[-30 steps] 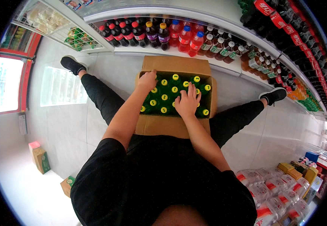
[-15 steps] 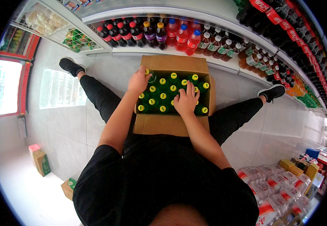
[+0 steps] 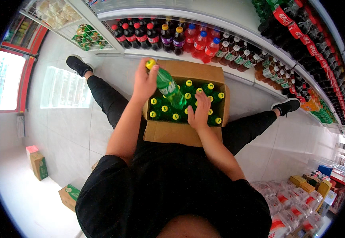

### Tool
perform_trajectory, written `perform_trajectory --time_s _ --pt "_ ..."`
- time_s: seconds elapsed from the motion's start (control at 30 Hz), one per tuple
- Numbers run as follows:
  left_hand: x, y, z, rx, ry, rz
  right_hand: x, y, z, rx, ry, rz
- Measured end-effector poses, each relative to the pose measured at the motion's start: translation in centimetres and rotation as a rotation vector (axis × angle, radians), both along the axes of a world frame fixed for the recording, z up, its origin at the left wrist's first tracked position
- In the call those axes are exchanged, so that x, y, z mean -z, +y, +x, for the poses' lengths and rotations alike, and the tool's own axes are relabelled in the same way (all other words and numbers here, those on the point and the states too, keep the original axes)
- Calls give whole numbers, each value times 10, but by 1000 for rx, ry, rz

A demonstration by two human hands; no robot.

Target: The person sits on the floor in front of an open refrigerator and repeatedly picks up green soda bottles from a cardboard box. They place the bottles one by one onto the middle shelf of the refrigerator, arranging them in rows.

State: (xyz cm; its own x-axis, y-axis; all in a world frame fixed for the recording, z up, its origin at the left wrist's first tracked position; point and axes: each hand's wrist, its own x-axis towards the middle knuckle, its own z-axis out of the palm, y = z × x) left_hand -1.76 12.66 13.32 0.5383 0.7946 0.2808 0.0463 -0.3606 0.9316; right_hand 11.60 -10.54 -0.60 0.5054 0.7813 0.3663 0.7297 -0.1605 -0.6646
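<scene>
Head view: one held aslant, the rest upright

Largest is the long white shelving unit [image 3: 152, 12] across the far side, stocked with dark, red-capped plastic bottles [image 3: 153, 37] and other drinks. Nearer, between the person's outstretched black-trousered legs [image 3: 107, 95], sits an open brown cardboard carton [image 3: 172, 131], one flap spread toward the body and another away. Inside it stand rows of green, yellow-capped plastic bottles [image 3: 188, 96].

One translucent green plastic bottle [image 3: 171, 89] is tilted above them, its top over the carton's far-left corner, its base angled back toward the middle; whether the base is fully clear of its neighbours is hard to tell. The bare left hand [image 3: 144, 81] has its fingers closed around the upper end, just below the round yellow cap [image 3: 150, 63]. The bare right hand [image 3: 199, 111] is spread over the standing bottles, fingers extended and gripping nothing visible; contact cannot be judged.

The step in hand looks like drawing this bottle out. The next move seems to call for a steady neck grip and enough height to clear the carton's rim.
</scene>
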Motion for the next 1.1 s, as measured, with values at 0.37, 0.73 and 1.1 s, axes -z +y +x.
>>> perform_trajectory --time_s 0.37,0.73,1.1 --pt "48 -81 34 143 92 -198 -40 -29 -58 -59 674 -224" --pt "126 -141 10 212 353 279 -23 -37 -31 179 794 164" --pt "135 -155 10 208 761 528 -110 42 45 61 844 401"
